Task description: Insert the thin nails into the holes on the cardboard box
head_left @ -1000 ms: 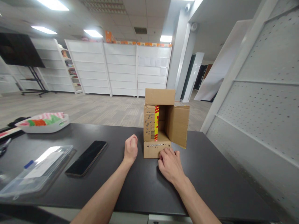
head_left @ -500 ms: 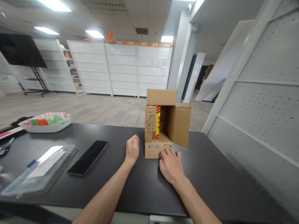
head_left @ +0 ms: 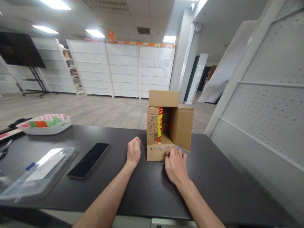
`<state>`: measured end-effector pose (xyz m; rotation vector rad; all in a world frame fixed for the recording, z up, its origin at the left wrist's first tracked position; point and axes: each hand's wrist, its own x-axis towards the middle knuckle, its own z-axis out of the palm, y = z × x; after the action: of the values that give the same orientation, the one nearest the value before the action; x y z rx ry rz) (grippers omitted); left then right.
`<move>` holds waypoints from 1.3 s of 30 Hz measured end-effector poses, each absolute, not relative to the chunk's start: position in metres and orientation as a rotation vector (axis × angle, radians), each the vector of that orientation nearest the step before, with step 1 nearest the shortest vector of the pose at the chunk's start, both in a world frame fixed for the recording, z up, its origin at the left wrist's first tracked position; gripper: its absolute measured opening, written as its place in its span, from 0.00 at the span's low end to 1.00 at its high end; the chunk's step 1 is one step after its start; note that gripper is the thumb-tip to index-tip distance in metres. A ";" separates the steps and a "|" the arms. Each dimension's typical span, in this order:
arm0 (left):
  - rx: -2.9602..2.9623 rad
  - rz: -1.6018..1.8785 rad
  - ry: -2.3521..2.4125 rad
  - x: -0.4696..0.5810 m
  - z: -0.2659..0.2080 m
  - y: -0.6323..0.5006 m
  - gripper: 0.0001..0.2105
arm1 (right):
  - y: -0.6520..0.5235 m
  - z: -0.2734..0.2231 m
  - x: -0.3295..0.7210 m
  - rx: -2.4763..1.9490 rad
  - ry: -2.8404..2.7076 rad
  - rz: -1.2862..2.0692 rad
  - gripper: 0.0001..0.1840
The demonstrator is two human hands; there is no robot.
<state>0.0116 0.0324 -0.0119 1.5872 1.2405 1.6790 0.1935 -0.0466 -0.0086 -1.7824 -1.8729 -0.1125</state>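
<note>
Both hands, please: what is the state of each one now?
Left hand: closed in a fist; any contents hidden.
Right hand: curled at the lower cardboard flap; whether holding something cannot be told.

1 black phone, 1 white basket farther back, 1 dark screen beyond
</note>
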 end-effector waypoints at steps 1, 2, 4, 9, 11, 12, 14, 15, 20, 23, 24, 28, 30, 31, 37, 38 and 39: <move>1.588 1.681 1.239 0.012 -0.012 0.032 0.12 | -0.046 -0.009 0.194 -1.773 -1.865 -0.102 0.05; 1.590 1.681 1.238 0.012 -0.011 0.032 0.12 | -0.046 -0.010 0.194 -1.763 -1.862 -0.094 0.05; 1.591 1.681 1.242 0.012 -0.011 0.032 0.12 | -0.045 -0.010 0.194 -1.746 -1.859 -0.091 0.06; 1.583 1.676 1.241 0.012 -0.012 0.033 0.12 | -0.041 -0.016 0.194 -1.676 -1.845 -0.137 0.07; 1.593 1.676 1.244 0.012 -0.013 0.033 0.12 | -0.038 -0.020 0.195 -1.607 -1.835 -0.137 0.08; 1.600 1.678 1.247 0.012 -0.013 0.033 0.12 | -0.037 -0.022 0.196 -1.561 -1.836 -0.129 0.08; 1.608 1.679 1.251 0.012 -0.013 0.033 0.13 | -0.034 -0.025 0.198 -1.481 -1.831 -0.104 0.08; 1.609 1.678 1.252 0.012 -0.013 0.034 0.13 | -0.033 -0.026 0.199 -1.453 -1.821 -0.090 0.08; 1.596 1.682 1.237 0.011 -0.016 0.035 0.12 | -0.033 -0.026 0.202 -1.407 -1.690 -0.045 0.08; 1.591 1.683 1.217 0.011 -0.017 0.036 0.12 | -0.033 -0.025 0.202 -1.398 -1.627 -0.034 0.07; 1.591 1.682 1.213 0.011 -0.017 0.036 0.12 | -0.034 -0.025 0.203 -1.397 -1.619 -0.034 0.07; 1.596 1.671 1.223 0.011 -0.017 0.035 0.12 | -0.034 -0.024 0.204 -1.404 -1.599 -0.050 0.06; 1.588 1.676 1.221 0.011 -0.017 0.035 0.12 | -0.034 -0.024 0.204 -1.399 -1.587 -0.054 0.06; 1.584 1.680 1.218 0.011 -0.017 0.035 0.12 | -0.034 -0.024 0.204 -1.398 -1.577 -0.054 0.05; 1.585 1.677 1.214 0.011 -0.018 0.036 0.12 | -0.033 -0.023 0.205 -1.399 -1.507 -0.104 0.03; 1.587 1.677 1.212 0.011 -0.018 0.036 0.12 | -0.033 -0.023 0.205 -1.389 -1.501 -0.103 0.04; 1.590 1.677 1.214 0.011 -0.018 0.036 0.12 | -0.033 -0.024 0.205 -1.377 -1.495 -0.097 0.04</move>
<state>0.0111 0.0358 -0.0182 1.5899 1.2138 1.6773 0.2053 -0.0326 -0.0237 -1.3772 -1.4947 -0.0971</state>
